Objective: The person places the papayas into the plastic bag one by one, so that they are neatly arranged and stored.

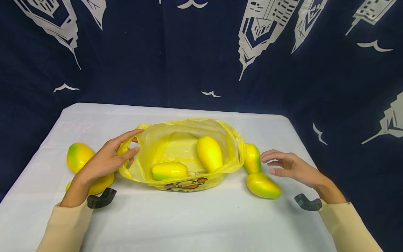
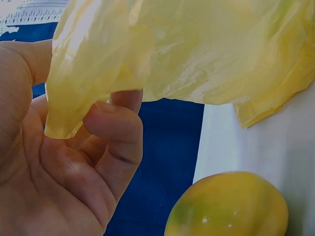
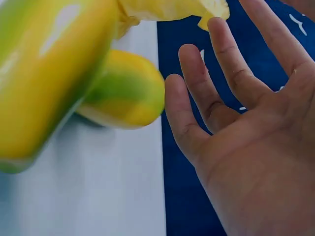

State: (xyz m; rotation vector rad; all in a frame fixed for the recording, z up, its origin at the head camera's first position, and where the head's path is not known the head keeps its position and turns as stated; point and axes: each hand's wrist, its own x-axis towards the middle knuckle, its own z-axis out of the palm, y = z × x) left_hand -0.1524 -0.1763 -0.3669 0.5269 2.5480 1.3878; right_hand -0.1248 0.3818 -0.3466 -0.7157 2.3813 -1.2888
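A yellow plastic bag (image 1: 189, 183) lies with its mouth open in the middle of the table. Inside it are two mangoes, one lying at the front (image 1: 170, 170) and one leaning on the right (image 1: 209, 154). My left hand (image 1: 105, 157) holds the bag by its left handle, with fingers curled at the thin plastic (image 2: 98, 64) in the left wrist view. To the right of the bag, my right hand (image 1: 292, 168) hovers with spread, relaxed fingers and nothing in them. Beside it lie two more mangoes, one against the bag (image 1: 252, 159) and one nearer me (image 1: 263, 185).
Left of the bag lie a mango with a green patch (image 1: 78, 155) and yellow fruit (image 1: 102, 183) partly hidden by the left forearm. A white cloth covers the table (image 1: 189, 224). Behind it hangs a dark blue curtain (image 1: 141, 70) with white building prints.
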